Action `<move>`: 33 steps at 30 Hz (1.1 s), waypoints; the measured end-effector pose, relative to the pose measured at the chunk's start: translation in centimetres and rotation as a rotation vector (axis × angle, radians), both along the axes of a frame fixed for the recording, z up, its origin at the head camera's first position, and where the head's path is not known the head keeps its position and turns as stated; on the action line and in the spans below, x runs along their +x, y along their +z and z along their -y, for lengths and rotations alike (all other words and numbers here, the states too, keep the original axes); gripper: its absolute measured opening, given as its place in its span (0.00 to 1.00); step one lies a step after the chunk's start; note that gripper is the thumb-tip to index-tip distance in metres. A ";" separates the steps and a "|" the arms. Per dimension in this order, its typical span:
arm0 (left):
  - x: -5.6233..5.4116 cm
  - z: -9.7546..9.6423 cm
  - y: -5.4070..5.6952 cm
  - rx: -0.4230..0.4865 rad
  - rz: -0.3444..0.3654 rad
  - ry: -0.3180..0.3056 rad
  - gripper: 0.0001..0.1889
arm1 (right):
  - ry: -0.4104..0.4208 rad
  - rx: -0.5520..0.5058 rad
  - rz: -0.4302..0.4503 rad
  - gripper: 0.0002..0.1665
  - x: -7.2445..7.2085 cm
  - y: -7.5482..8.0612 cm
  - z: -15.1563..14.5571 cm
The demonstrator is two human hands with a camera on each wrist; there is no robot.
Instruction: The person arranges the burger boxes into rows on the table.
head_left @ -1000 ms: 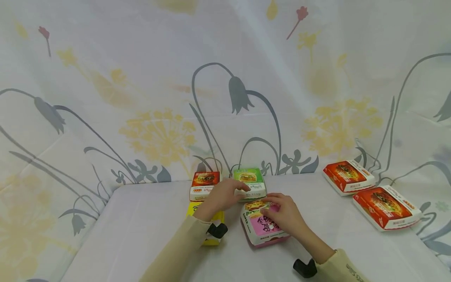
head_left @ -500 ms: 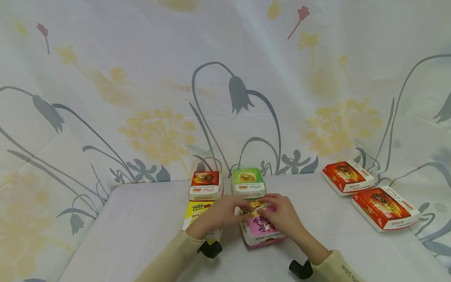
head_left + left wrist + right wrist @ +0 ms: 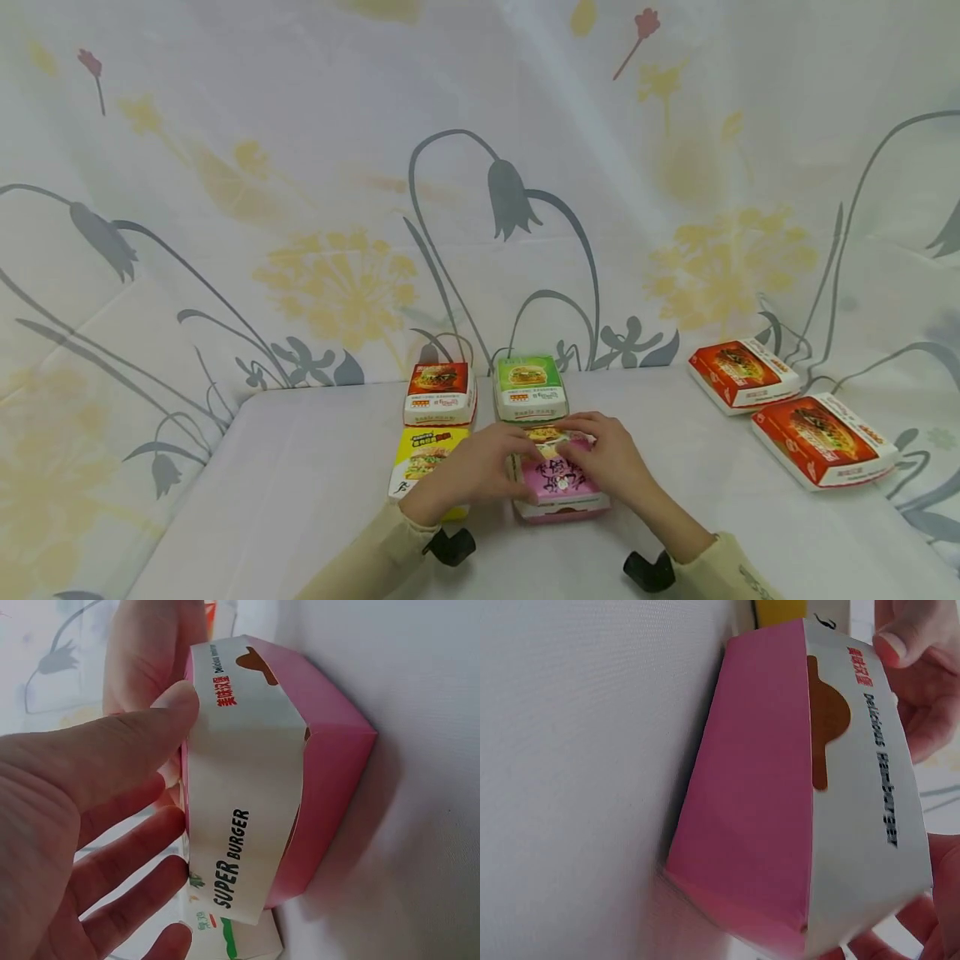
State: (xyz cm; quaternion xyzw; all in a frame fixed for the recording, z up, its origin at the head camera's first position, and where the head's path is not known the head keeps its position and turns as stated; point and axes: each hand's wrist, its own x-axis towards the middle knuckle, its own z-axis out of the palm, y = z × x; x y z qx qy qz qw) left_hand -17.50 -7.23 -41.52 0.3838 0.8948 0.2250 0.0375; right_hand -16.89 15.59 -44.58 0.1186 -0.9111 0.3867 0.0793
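A pink and white burger box (image 3: 558, 487) stands on the table between both hands, its lid closed. My left hand (image 3: 483, 468) lies along its left side. In the left wrist view the thumb (image 3: 176, 705) touches the lid's edge and the fingers are spread loosely. My right hand (image 3: 611, 454) rests over the box's right and far part, thumb on top. Most of that hand is out of the right wrist view. Directly behind is a green and white burger box (image 3: 529, 390). A yellow burger box (image 3: 423, 454), partly covered by the left hand, sits to the left.
A red and white burger box (image 3: 438, 396) stands behind the yellow one. Two more red boxes lie at the right: the farther box (image 3: 742, 375) and the nearer box (image 3: 823, 442). A flowered cloth (image 3: 300, 183) hangs behind the white-covered table (image 3: 300, 475).
My left hand has come back from the green box to the pink box's left side. The pink box has turned slightly and now sits straighter; the right hand stays on it.
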 end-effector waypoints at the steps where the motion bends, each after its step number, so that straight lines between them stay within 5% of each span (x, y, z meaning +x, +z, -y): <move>1: 0.0 0.0 0.0 -0.003 -0.006 -0.003 0.20 | 0.003 0.001 0.003 0.15 0.0 0.0 -0.1; 22: 0.0 1.6 0.0 0.081 0.144 0.053 0.18 | 0.017 0.011 0.118 0.15 1.8 1.4 -2.1; 33: -0.2 1.8 0.1 0.086 0.070 0.090 0.13 | 0.054 -0.023 0.139 0.16 2.5 0.9 -2.9</move>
